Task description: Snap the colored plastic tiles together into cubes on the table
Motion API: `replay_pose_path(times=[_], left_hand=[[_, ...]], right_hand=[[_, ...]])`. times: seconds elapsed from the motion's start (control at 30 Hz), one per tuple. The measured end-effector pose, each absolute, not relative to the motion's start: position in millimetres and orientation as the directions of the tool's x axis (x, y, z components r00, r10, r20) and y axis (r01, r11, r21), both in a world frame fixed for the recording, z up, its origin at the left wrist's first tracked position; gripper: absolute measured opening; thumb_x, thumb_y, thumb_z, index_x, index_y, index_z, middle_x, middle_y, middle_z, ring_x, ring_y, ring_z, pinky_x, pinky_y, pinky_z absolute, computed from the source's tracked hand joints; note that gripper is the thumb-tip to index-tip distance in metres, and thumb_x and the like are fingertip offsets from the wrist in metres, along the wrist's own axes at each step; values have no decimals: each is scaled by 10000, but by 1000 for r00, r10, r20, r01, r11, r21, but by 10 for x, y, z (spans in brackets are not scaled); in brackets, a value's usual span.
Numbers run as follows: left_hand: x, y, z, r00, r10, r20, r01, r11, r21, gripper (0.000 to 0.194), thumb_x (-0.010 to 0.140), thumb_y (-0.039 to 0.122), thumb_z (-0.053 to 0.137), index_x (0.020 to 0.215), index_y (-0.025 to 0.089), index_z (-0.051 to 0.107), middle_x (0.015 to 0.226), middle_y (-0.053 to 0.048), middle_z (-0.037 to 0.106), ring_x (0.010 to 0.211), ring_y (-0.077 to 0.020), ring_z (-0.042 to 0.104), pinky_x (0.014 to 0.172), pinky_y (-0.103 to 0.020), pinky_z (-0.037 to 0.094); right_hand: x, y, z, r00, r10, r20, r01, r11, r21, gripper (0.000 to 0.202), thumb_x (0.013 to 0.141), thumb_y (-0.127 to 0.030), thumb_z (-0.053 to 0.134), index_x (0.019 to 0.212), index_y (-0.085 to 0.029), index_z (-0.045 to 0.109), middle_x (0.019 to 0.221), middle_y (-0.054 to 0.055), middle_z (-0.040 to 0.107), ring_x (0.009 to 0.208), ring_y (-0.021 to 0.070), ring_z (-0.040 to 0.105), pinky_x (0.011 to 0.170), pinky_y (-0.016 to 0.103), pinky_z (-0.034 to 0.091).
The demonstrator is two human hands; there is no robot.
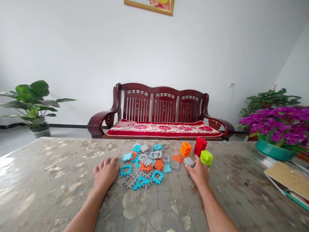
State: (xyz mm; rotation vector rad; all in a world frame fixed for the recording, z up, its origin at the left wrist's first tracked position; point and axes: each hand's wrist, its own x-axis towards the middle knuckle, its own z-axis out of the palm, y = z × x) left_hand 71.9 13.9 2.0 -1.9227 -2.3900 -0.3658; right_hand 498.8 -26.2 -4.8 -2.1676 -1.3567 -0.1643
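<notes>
My left hand [106, 171] rests palm down on the table, fingers apart, just left of a loose pile of toothed interlocking plastic tiles. At the pile's near side are a blue square frame tile [126, 170], a blue triangular tile [140, 183] and another blue tile [157, 177]. An orange tile [158, 165] lies in the middle among grey ones. On the right, my right hand [200, 172] has a grey tile [189, 161] between thumb and forefinger. Close beyond that hand stand an orange stack [185, 149], a red stack [200, 146] and a lime green stack [206, 158] of tiles.
The table [154, 209] has a patterned cover. At its right are purple flowers in a teal pot [272, 149] and a brown notebook [289, 177]. One grey piece [226, 142] lies by the far edge. A wooden bench [164, 106] stands beyond.
</notes>
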Motion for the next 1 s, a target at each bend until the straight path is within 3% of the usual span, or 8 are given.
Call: replay_pose_path(times=[0.33,0.7,1.0], left_hand=[[741,117,59,-224,960,170,969,201,144,514,957,382,307,1392,270,556,1482,-117,506,1392,-292,395,1108,-475,266],[733,130,34,-236,956,176,967,213,136,501,952,365,331,1386,278,565,1478,-110,512,1389,-284,398,1105,-470,271],[739,131,43,-237,957,169,967,215,140,500,959,366,329,1390,271,563,1489,-121,504,1386,-296,407,1105,-480,272]], right_hand=[[4946,-340,36,494,774,396,848,-329,-415,647,808,-443,596,1383,-157,517,1176,121,707,1030,312,644,844,390,458],[4869,-359,111,494,827,268,867,-447,-220,634,865,-440,560,1427,-160,474,1268,147,656,1139,312,602,923,403,449],[4887,-321,101,484,823,295,873,-436,-216,623,874,-459,566,1413,-158,485,1286,149,645,1138,315,600,909,398,450]])
